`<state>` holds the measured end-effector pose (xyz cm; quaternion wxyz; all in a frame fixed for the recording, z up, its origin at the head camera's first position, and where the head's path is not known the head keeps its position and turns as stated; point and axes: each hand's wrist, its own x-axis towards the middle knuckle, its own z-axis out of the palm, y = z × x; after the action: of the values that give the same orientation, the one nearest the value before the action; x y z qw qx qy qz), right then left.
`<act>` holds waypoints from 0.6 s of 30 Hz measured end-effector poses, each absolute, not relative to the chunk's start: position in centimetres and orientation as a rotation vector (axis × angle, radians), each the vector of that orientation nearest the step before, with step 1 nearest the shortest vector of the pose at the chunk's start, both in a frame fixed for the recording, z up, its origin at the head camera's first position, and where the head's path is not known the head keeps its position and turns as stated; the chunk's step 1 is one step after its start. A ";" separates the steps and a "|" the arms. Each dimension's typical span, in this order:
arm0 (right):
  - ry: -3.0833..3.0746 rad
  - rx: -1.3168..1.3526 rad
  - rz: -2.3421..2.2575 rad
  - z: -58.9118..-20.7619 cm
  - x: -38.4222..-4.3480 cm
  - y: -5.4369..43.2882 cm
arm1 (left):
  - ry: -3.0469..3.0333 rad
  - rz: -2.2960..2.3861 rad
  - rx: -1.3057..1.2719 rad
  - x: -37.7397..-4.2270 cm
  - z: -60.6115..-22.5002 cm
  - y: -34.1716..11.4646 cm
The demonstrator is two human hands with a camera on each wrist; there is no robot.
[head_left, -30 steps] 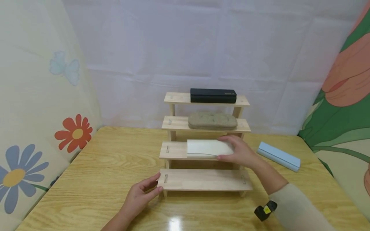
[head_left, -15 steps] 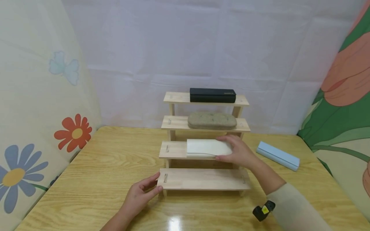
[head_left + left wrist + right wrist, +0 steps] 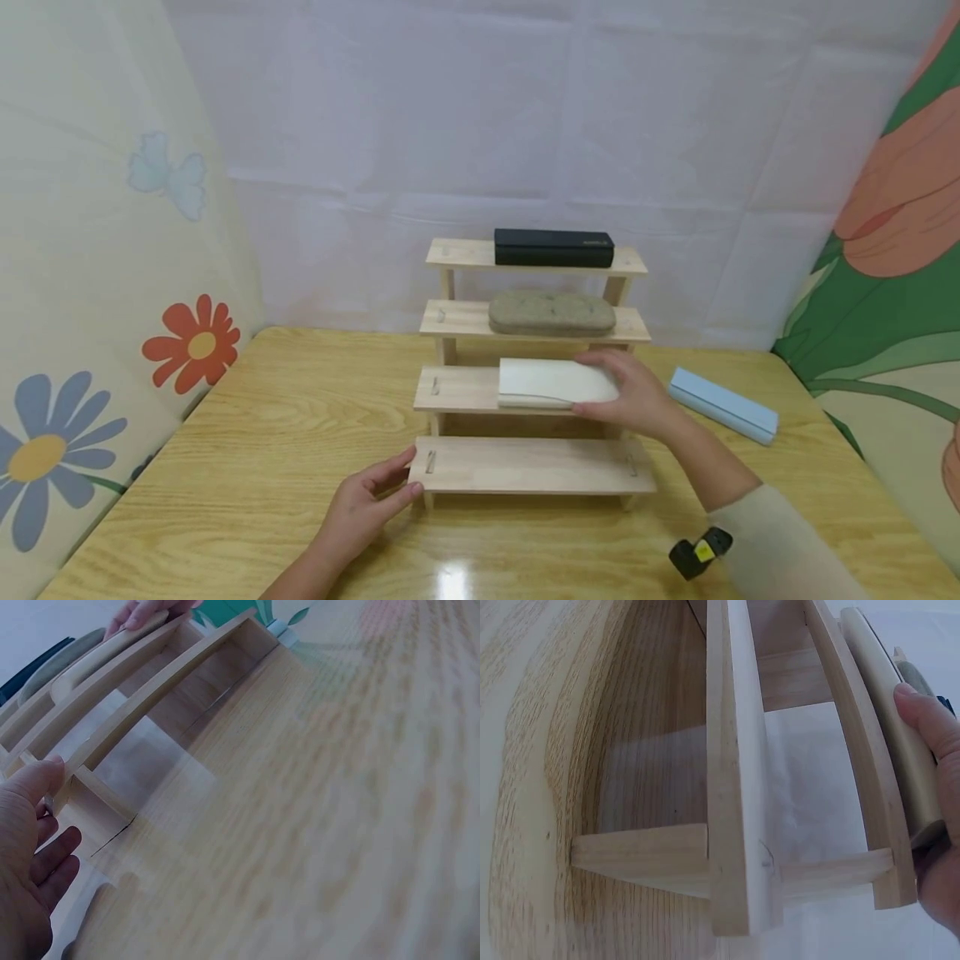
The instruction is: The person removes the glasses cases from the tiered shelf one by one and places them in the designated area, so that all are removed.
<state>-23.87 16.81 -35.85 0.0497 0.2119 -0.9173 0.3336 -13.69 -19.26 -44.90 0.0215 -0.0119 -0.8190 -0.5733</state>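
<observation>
A light wooden stepped display rack point(image 3: 525, 467) stands on the table. My left hand point(image 3: 367, 508) grips the left end of its lowest shelf, thumb at the front corner and fingers toward the back. On the second shelf from the bottom lies a white glasses case point(image 3: 551, 383). My right hand point(image 3: 630, 396) holds its right end, thumb along the front and fingers behind. In the right wrist view the thumb presses the side of the white case point(image 3: 892, 712). One shelf higher sits a grey-brown fabric case point(image 3: 551, 313), and a black case point(image 3: 553, 248) is on the top shelf.
A light blue case point(image 3: 723, 406) lies slanted on the wood-grain table point(image 3: 315, 400), right of the rack. White cloth point(image 3: 480, 150) hangs behind, with flowered panels at both sides. A small black device point(image 3: 700, 552) is fixed at the right sleeve.
My right hand has shifted slightly right, and the white glasses case has moved right along its shelf with it. The left hand stays at the lowest shelf's end.
</observation>
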 end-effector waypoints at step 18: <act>-2.749 0.576 1.000 -35.9 -22.5 19.8 | -2.534 -1.767 -0.044 -13.8 -45.0 -19.2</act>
<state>-22.45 19.84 -35.88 0.0801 0.1926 -0.9191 0.3343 -13.77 -19.18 -45.01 0.0260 -0.0141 -0.8199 -0.5718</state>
